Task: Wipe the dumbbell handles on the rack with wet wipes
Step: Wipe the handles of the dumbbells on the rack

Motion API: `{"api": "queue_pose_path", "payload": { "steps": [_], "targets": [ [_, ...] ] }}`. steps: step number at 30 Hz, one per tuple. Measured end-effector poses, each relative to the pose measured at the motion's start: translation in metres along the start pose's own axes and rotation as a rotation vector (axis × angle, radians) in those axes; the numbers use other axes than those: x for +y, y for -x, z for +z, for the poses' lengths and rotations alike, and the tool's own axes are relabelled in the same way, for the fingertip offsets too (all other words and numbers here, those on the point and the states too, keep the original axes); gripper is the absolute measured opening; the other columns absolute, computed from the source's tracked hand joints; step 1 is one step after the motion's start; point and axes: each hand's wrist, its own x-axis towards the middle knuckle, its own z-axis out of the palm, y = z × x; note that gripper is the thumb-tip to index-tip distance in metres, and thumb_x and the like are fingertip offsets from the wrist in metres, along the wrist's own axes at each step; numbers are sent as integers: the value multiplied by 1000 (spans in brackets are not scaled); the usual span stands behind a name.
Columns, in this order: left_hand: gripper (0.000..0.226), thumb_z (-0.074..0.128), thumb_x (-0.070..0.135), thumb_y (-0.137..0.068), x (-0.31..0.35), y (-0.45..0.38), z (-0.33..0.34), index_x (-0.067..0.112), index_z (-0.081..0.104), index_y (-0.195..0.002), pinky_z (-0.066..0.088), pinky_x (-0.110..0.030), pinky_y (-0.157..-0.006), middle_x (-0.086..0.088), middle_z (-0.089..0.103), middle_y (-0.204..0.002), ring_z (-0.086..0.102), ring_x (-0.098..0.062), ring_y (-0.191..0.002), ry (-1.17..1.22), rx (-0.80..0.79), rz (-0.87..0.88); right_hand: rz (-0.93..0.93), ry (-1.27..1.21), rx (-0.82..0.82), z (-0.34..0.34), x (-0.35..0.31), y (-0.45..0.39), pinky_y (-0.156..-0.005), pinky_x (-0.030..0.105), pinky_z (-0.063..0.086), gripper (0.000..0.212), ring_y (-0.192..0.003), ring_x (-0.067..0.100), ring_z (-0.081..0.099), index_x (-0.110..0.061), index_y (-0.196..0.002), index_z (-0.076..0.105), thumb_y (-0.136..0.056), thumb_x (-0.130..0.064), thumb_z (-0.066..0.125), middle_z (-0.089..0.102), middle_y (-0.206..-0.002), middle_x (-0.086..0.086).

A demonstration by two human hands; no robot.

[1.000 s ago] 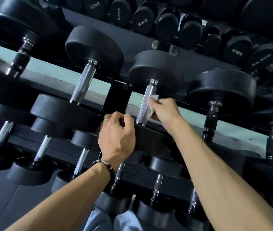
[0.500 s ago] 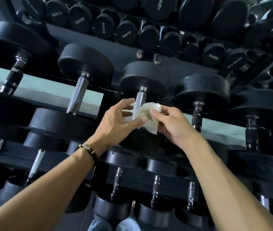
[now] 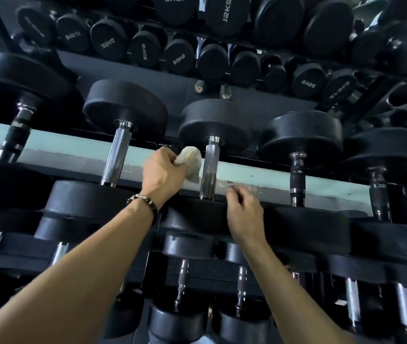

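Left hand (image 3: 163,173) grips a crumpled white wet wipe (image 3: 189,163), fingers curled round it, just left of the knurled chrome handle (image 3: 209,170) of the centre dumbbell on the rack (image 3: 48,145). Wipe lies just beside the handle; contact cannot be confirmed. Right hand (image 3: 243,214) holds nothing, fingers loosely curled, over the near black head (image 3: 197,217) of the same dumbbell, below and right of the handle. A beaded bracelet (image 3: 144,203) encircles the left wrist. Further dumbbells fill the tiers above and below.
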Motion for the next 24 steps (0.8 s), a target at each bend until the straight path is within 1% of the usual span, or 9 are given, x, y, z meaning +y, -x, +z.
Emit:
{"api": "queue_pose_path", "payload": {
  "steps": [4,6,9,11,13,15,18,21,24],
  "targets": [
    [13,63,29,-89,20,-13,25,19,60,-97,57,-28,-67,-5,71,-88,69,-20,-78,156,-200,24,20,-22,82,11,3,1,-88,52,54,32,-94,19,62,-25,-98,65,-89,-44,41,65,-99,-3],
    [19,56,29,-92,24,-9,24,14,67,-90,45,-18,-52,-2,69,-77,60,-13,-61,122,-309,67,24,-24,101,10,2,2,-93,50,52,41,-99,18,61,-21,-104,68,-87,-42,38,66,-103,-2],
    [30,54,28,-92,12,-2,15,15,58,-66,37,-25,-62,2,53,-63,45,-15,-59,179,-471,38,3,-39,119,8,-1,4,-96,45,50,47,-101,15,61,-15,-111,69,-86,-39,38,68,-105,-2],
    [36,58,25,-95,5,-12,17,11,60,-62,39,-31,-65,0,52,-61,47,-14,-60,214,-454,49,13,-50,125,8,-2,5,-95,45,51,46,-100,15,61,-16,-112,69,-86,-39,39,68,-104,-3],
    [29,67,20,-90,9,-26,28,8,69,-64,51,-32,-66,6,58,-57,52,-9,-56,265,-358,69,24,-56,117,10,1,5,-91,51,53,42,-97,18,63,-21,-108,68,-86,-43,39,68,-101,-4],
    [10,77,26,-78,17,-36,39,18,78,-72,61,-42,-76,4,69,-66,62,-12,-65,356,-256,12,33,-71,116,13,5,3,-86,55,54,36,-93,21,63,-30,-98,66,-85,-48,39,67,-95,-5],
    [10,87,27,-70,23,-41,42,21,80,-74,62,-42,-78,-4,76,-82,73,-22,-82,454,-223,-136,33,-88,109,14,8,1,-80,51,55,33,-83,18,62,-30,-89,65,-84,-49,38,66,-87,-5],
    [18,84,30,-77,11,-31,36,14,79,-79,62,-34,-73,-4,75,-76,70,-15,-71,287,-327,-124,20,-85,102,12,7,2,-76,46,54,38,-80,16,61,-25,-90,66,-85,-48,37,65,-85,-4],
    [27,87,40,-73,10,-31,34,14,79,-72,63,-40,-72,-2,69,-61,61,-13,-56,217,-308,-71,19,-72,93,11,7,2,-82,49,55,42,-86,16,62,-21,-96,68,-86,-47,36,67,-91,-3]
  ]
}}
